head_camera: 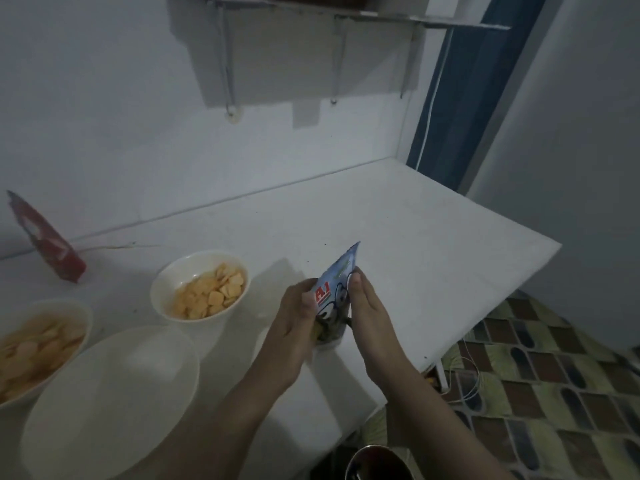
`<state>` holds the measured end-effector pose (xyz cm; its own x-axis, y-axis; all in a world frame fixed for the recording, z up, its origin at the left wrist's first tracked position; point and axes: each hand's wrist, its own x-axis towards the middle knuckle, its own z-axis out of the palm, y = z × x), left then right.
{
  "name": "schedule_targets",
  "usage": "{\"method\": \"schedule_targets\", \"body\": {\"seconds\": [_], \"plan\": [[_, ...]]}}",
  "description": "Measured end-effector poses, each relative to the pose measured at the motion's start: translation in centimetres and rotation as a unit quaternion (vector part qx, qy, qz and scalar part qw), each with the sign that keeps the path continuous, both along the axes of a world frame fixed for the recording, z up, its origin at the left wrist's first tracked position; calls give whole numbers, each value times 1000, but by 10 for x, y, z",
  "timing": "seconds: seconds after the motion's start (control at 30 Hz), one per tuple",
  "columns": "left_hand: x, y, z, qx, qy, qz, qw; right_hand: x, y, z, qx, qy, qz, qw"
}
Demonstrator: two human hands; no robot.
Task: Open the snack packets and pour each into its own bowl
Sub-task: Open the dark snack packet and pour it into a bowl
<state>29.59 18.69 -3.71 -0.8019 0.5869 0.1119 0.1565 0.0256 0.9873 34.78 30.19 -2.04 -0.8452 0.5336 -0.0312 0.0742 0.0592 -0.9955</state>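
three bowls [200, 285] left on counter [398, 237], packet [334, 299] seemingly right

Glossy printed foil packet [337, 292]; smooth white bowls [201, 285]; matt counter [398, 230].

Head view, the only one we have: we look forward and steeply down from above the white table [398, 237], with wide-angle bending of its edges. Relative to the table, the wall [121, 133] rises at its far side, a shelf [346, 13] hangs above it at the frame top, and patterned floor [554, 393] lies past its right edge. Both forearms enter from the bottom, close to the lens. No second view shares this scene
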Motion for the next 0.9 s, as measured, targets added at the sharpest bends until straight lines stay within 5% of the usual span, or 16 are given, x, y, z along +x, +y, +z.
{"method": "schedule_targets", "body": {"seconds": [0.9], "plan": [[-9, 12, 49, -93, 115, 1, 989, 0, 10, -8, 163, 101, 110, 975]]}}
